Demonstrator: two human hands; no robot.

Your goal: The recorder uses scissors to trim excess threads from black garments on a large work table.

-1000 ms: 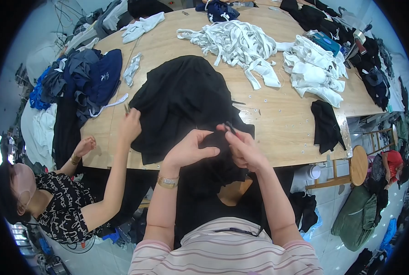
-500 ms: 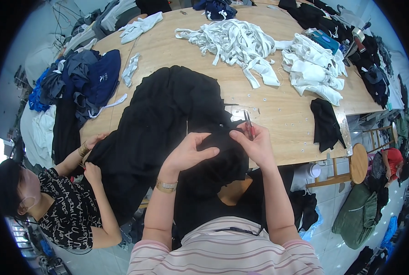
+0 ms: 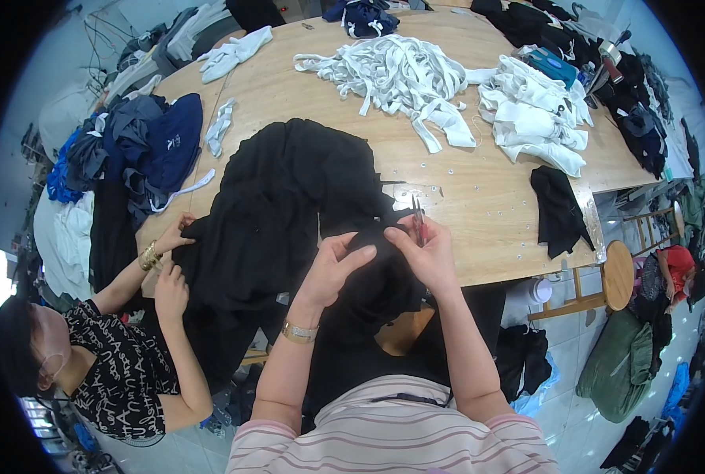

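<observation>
Cloth (image 3: 388, 276), black, is bunching at the near edge of the table (image 3: 498, 229); left hand (image 3: 329, 270) is pinching its left side, right hand (image 3: 431, 257) its right while also grasping red-handled snips (image 3: 423, 231), long axis pointing across the tabletop.

Head cam: left fisheye of the head-worn pair, aimed down.
Upright, unmirrored. Wearer's striped shirt (image 3: 392, 430) and forearms (image 3: 280, 379) enter at lower edge; left hand (image 3: 329, 272) and right hand (image 3: 430, 257) sit near the lens, around frame centre. Table (image 3: 490, 225) spans mid-frame, recedes toward top. Straight edges bow toward rim; corners black.
</observation>
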